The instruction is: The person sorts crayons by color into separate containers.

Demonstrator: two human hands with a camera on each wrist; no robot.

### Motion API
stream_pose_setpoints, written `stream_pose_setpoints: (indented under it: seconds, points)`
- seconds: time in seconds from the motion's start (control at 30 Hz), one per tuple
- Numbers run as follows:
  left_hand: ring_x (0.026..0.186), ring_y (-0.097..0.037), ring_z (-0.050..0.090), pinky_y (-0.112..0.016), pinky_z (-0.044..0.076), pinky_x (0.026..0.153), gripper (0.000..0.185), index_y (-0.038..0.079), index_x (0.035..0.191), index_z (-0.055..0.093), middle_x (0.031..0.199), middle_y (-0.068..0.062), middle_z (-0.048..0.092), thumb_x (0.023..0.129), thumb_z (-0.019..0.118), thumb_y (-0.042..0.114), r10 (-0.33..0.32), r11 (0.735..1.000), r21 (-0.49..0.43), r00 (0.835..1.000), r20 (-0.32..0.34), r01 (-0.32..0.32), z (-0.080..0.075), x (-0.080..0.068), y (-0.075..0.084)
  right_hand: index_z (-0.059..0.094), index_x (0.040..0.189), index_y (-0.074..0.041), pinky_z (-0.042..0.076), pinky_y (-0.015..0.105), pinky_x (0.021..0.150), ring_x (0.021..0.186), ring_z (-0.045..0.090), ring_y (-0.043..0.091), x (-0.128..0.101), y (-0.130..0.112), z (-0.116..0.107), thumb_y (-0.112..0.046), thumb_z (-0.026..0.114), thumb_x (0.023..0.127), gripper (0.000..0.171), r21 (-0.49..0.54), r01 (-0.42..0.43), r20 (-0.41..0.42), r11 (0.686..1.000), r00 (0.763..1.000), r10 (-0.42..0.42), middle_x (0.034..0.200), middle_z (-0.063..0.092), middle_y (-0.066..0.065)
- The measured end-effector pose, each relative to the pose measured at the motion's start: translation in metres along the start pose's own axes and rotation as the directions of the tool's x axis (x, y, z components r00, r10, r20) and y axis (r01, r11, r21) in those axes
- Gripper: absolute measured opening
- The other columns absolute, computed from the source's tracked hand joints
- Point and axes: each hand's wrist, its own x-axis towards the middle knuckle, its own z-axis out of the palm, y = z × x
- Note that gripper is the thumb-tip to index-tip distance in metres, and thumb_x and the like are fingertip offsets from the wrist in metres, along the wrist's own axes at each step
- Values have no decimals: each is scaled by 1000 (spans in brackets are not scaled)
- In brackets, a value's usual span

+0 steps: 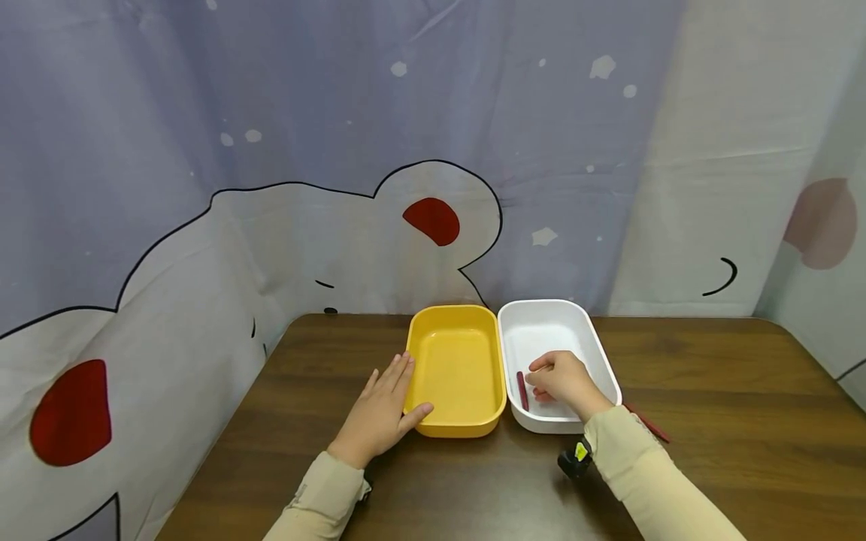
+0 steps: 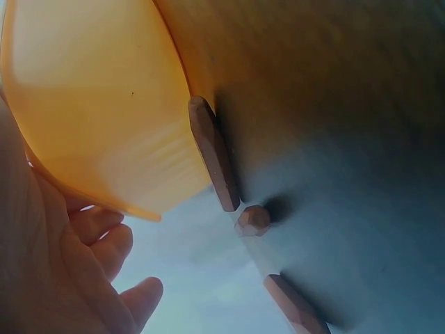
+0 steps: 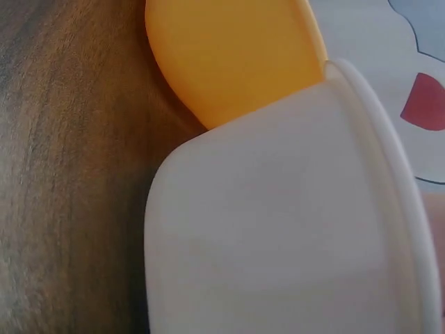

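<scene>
Reaching into the white tray (image 1: 595, 353), my right hand (image 1: 560, 382) sits low inside it, fingers curled in toward a dark red stick (image 1: 522, 391) that lies on the tray floor near the left wall. Fingertips are just beside the stick, maybe touching; I cannot tell from the head view whether they pinch it. Stick lies roughly lengthwise, pointing away from me.

Left hand (image 1: 379, 412) is flat on the counter (image 1: 731, 421), fingers straight and spread, pressed against the left wall of the yellow tray (image 1: 457, 323), thumb along its near corner. It holds nothing.

Yellow tray and white tray stand side by side at the middle of the counter, long walls touching. Right wrist view shows the same: white wall up close, yellow one right behind it.

Second dark red stick (image 1: 648, 424) lies on the counter just right of the white tray, partly hidden by my sleeve (image 1: 643, 473). Left wrist view, from low down, shows brownish pencil-like pieces (image 2: 214, 154) on the counter beside the yellow tray's underside.

Behind the counter hangs a cartoon-print curtain (image 1: 338, 150), lilac and white with red patches.
</scene>
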Motion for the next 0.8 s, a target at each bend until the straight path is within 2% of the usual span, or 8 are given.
stream_pose_setpoints:
  seconds: [0.17,0.33,0.57,0.8]
  points:
    - [155,-26,17,-56,18,122,85,1,159,26,167,-12,22,102,44,62,2,1000,3,1000,-3,-2,0,0,0,64,107,13,60,31,61,63,65,16,-5,-2,-6,-3,67,90,23,-47,54,-11,997,998,-55,81,70,15]
    - [155,-26,17,-56,18,122,86,1,160,26,167,-12,22,102,43,62,-3,1000,6,1000,-1,3,1,1,0,66,108,12,60,30,63,69,68,19,-13,-6,-15,-4,67,90,24,-110,169,-20,979,985,-173,86,72,15]
    - [155,-26,16,-56,17,122,86,1,160,26,167,-11,22,102,44,62,-12,1000,4,1000,6,12,0,1,0,70,108,7,56,29,66,73,69,22,-31,-13,-34,-5,68,90,21,-246,318,-55,915,938,-341,90,73,12]
    - [155,-26,17,-56,18,122,85,1,159,27,167,-12,23,102,45,62,-9,1000,5,1000,0,9,0,1,1,73,110,-1,55,32,70,83,70,23,-51,-11,-54,-8,70,92,19,-364,376,-90,852,897,-434,96,74,7]
